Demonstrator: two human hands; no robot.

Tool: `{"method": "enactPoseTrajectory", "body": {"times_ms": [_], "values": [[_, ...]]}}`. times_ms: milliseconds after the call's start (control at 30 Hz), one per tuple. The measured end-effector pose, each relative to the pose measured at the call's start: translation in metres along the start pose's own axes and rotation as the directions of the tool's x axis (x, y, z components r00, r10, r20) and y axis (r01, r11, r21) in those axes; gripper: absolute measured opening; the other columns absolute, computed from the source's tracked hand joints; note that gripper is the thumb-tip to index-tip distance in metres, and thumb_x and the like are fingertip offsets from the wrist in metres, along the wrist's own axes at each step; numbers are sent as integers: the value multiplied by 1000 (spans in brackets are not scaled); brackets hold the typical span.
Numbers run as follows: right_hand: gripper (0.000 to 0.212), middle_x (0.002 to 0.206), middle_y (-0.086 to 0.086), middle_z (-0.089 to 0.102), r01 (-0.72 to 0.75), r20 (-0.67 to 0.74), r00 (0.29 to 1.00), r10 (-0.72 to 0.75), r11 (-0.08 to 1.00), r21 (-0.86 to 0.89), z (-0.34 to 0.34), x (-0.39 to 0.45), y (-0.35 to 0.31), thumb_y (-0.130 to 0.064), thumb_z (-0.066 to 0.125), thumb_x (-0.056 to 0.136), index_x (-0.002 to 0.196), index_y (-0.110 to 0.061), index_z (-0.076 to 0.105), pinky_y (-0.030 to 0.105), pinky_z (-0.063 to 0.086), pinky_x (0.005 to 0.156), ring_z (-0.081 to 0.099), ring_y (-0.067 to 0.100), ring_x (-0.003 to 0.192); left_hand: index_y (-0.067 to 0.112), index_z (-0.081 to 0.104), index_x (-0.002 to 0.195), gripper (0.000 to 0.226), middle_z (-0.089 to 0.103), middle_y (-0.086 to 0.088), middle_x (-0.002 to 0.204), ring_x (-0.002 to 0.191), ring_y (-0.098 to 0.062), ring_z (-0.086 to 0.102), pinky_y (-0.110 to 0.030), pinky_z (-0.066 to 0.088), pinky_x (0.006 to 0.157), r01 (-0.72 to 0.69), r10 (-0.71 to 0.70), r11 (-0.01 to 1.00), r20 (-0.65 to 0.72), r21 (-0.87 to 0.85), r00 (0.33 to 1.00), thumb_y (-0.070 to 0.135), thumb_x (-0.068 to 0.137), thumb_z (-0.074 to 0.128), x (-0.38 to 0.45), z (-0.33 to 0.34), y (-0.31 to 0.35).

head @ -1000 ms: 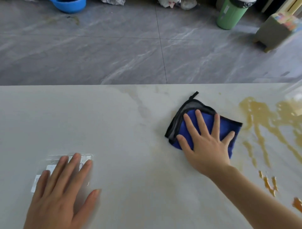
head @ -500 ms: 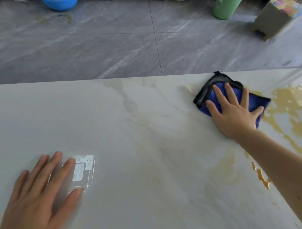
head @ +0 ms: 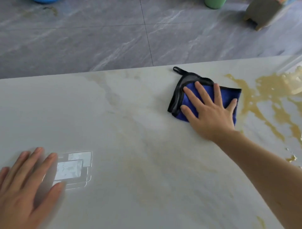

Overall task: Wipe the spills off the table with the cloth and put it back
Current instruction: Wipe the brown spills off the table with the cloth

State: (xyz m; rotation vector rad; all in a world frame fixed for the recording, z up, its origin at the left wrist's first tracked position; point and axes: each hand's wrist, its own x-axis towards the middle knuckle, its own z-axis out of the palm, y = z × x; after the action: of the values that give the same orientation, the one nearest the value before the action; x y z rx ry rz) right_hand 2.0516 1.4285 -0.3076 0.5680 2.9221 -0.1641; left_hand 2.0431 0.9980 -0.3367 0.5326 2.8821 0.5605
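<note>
A folded blue cloth [head: 188,96] with a black edge and a small loop lies on the pale marble table [head: 130,122]. My right hand [head: 210,111] presses flat on the cloth, fingers spread. Yellow-brown spills [head: 268,96] cover the table right of the cloth, with smaller drops [head: 291,158] near my forearm. Faint yellowish smears show in the table's middle. My left hand [head: 26,188] rests flat on the table at the near left, fingers apart, holding nothing.
A clear flat plastic piece [head: 75,166] lies on the table by my left fingers. Beyond the table's far edge is grey tiled floor with a green bin [head: 214,4], a small stool [head: 263,13] and a blue basin [head: 44,1].
My right hand slid the cloth from the table's middle out to the far edge by the spill, then back a little nearer. My left hand stayed flat on the table.
</note>
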Motion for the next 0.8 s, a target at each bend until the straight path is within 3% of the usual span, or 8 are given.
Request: {"method": "enactPoseTrajectory", "body": {"times_ms": [167,233,333,400,500,567,633,800], "values": [[63,156,-17,-15,-203,59,978,200,979,37,2,-52,20,-68,0,80,141,-52,-5,71,-1,106,-23,23,142,38,28,142,63,21,1,155,143,-28,19,-66,20,109,-81,83,996,-61,43,995,63,84,29,-6,3,-6],[64,156,-15,-14,-144,55,988,143,990,13,8,-87,7,-69,-2,83,143,-49,-1,73,2,105,-23,27,142,35,28,142,64,22,-1,155,143,-29,19,-66,20,108,-88,92,993,-53,79,994,62,85,28,-7,3,-11],[64,155,0,24,38,57,998,-37,999,-13,9,-126,-25,-61,24,84,142,-35,34,80,18,92,10,44,141,24,35,141,70,19,0,156,142,-31,20,-66,21,108,-75,77,994,-21,84,997,66,85,25,-4,2,-12],[62,151,3,34,155,57,987,-152,987,-51,12,-132,-40,-59,30,84,139,-32,41,81,23,88,21,49,136,15,38,139,80,18,0,155,142,-32,20,-64,18,110,-42,42,996,6,80,999,70,83,23,-3,4,-9],[57,151,-2,34,253,42,967,-251,966,-58,11,-110,-42,-60,27,88,139,-37,38,78,25,92,23,47,137,0,36,137,103,16,-6,153,144,-30,14,-61,13,113,85,-86,996,47,19,995,80,75,22,0,4,-4],[56,153,-6,29,253,52,967,-251,966,-52,7,-90,-36,-60,22,89,141,-42,31,75,20,97,18,42,141,-3,38,136,98,23,-10,151,145,-24,8,-60,13,112,42,-46,998,95,50,994,75,78,28,0,-3,-2],[58,157,-11,15,199,48,979,-196,978,-57,7,-77,-26,-63,11,87,143,-47,17,73,12,102,4,36,144,0,42,135,81,29,-10,149,145,-24,9,-63,16,109,-57,47,990,77,132,996,62,83,33,-1,-6,1],[59,156,-17,-10,-33,32,999,34,999,-21,12,-98,2,-67,-1,85,142,-50,-6,70,0,106,-21,26,143,17,42,136,76,25,-3,154,142,-28,21,-61,20,111,-3,6,997,-46,83,999,68,84,21,-4,-6,15]]}}
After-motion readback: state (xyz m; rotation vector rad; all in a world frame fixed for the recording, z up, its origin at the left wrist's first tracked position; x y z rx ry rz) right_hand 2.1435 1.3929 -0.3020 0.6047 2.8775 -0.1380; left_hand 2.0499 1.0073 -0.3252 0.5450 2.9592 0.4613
